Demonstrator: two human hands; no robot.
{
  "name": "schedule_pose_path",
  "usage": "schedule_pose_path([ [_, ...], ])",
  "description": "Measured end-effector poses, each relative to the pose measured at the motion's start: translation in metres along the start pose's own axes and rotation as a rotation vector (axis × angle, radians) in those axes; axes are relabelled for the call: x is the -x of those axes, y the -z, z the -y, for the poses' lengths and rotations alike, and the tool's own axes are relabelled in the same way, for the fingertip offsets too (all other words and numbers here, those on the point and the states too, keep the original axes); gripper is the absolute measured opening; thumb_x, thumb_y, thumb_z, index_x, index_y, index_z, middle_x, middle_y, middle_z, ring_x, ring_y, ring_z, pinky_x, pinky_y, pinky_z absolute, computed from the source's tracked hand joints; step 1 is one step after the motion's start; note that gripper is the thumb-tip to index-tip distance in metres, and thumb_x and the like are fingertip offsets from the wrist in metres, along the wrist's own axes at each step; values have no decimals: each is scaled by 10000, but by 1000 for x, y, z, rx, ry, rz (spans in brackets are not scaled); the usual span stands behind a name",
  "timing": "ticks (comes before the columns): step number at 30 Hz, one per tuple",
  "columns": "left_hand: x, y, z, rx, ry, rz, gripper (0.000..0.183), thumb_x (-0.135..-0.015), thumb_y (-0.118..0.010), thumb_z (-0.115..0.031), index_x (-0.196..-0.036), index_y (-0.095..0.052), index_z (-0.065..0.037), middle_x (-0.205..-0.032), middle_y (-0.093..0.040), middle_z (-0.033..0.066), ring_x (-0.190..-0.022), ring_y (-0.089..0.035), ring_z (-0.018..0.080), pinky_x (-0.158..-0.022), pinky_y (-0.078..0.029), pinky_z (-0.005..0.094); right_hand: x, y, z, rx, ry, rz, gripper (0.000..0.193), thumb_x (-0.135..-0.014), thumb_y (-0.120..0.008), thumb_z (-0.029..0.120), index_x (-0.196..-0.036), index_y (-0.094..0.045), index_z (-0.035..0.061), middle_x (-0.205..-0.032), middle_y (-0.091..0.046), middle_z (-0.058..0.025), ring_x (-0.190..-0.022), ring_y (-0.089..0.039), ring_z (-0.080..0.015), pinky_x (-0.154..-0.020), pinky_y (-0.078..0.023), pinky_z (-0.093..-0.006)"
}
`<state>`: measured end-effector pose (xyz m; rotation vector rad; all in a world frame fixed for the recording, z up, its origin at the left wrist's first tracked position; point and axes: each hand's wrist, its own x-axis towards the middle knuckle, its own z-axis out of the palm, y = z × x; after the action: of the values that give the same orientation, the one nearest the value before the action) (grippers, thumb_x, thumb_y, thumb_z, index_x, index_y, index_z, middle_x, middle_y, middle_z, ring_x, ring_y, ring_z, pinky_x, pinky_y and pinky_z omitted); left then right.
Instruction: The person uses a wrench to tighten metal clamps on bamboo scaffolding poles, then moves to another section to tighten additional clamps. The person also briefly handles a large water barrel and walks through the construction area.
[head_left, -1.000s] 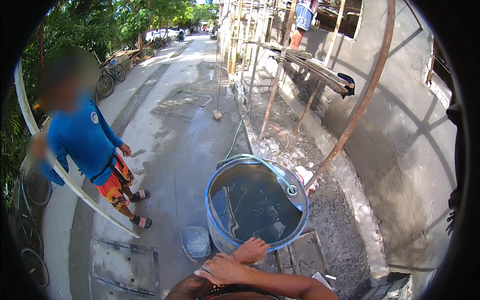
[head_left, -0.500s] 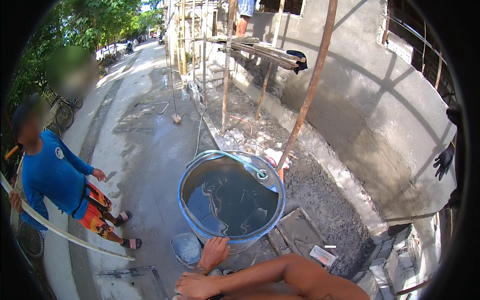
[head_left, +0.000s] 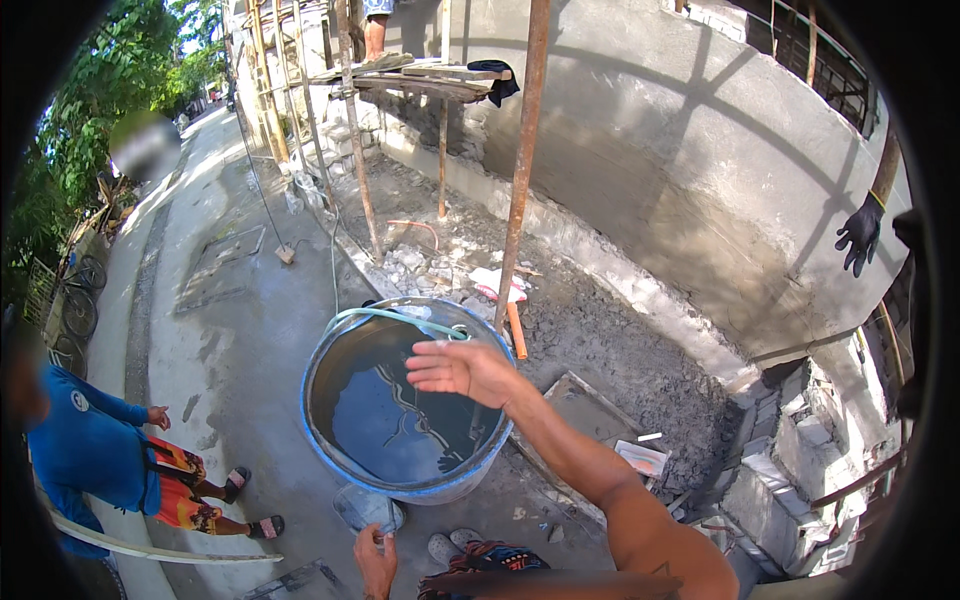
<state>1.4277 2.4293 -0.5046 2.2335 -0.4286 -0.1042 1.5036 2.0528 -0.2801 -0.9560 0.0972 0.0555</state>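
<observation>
A large round drum (head_left: 452,488) with a blue rim stands before me, filled with dark water. My right hand (head_left: 462,373) is held over the water, palm flat and fingers stretched out, with nothing in it. A pale green hose (head_left: 395,317) runs across the drum's far rim to a fitting on its partial lid. Low at the front, my left hand (head_left: 376,562) has loosely bent fingers with the thumb apart. It overlaps the near edge of a grey-blue basin (head_left: 362,508) beside the drum; whether it touches it I cannot tell. No held thing shows in it.
At left stands a person in a blue shirt (head_left: 95,425), by a long pale strip (head_left: 165,549). Rusty poles (head_left: 526,150) and a plank scaffold (head_left: 415,80) rise beyond the drum. A black-gloved hand (head_left: 858,236) hangs at far right. Rubble and blocks (head_left: 755,500) lie at right.
My right hand has lifted from beside my left wrist and swung out over the water. My left hand has left the drum's near rim and dropped lower. The view has turned right.
</observation>
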Motion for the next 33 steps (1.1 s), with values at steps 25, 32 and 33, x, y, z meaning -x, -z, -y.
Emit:
schedule_pose_path([
  [25, 246, 79, 327, -737, 680, -413, 318, -907, -621, -316, -1084, -625, -53, -861, -642, 132, -735, -611, 258, -650, -499, 434, 53, 49, -105, -173, -113, -360, 657, -1055, -319, 431, -1318, -425, -162, -1288, -551, -323, -1185, -588, -404, -988, -519, -460],
  [32, 280, 115, 406, -523, 860, 79, 312, -918, -603, -351, -1079, -618, -84, -852, -641, 119, -695, -604, 244, -586, -480, 431, 19, -1, -80, 306, -164, -648, 594, -1057, -344, 349, -1457, -259, -82, -1246, -575, -307, -1083, -641, -394, -905, -561, -460],
  [33, 279, 124, 415, -270, 988, 116, 304, -920, -599, -335, -1089, -605, -82, -847, -633, 117, -682, -599, 245, -567, -469, 429, 14, 3, -52, 344, -126, -666, 585, -1057, -343, 328, -1468, -234, -74, -1231, -583, -308, -1042, -661, -382, -875, -578, -448],
])
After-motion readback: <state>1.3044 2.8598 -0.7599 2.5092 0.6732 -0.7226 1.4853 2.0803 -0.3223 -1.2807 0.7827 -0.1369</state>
